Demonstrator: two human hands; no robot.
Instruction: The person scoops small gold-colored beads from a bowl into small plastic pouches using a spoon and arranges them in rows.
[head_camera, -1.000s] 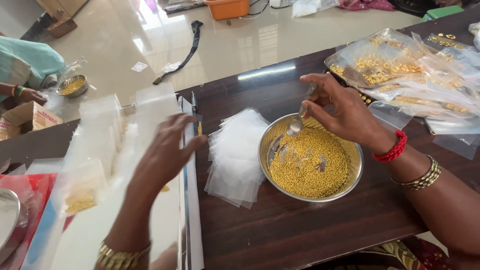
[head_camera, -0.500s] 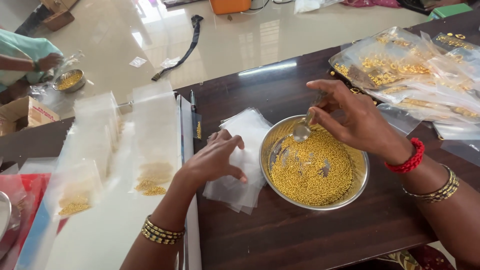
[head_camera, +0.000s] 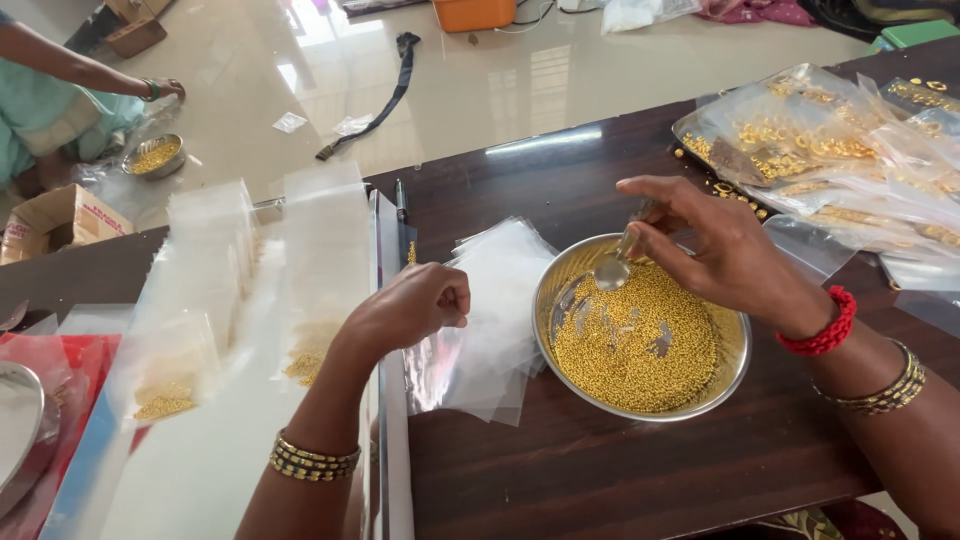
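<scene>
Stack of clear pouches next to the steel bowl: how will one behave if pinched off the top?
Clear pouches: probably floppy and very light; they are thin, see-through film lying fanned and uneven. Likely slippery, so neighbours may slide along. The left hand pinches at the stack's edge, which suggests single sheets need fingertip separation.

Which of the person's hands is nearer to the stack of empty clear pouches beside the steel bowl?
Left. The left hand rests closed on the stack of clear pouches, at its left edge. The right hand is off to the right, over the steel bowl, holding a spoon.
</scene>
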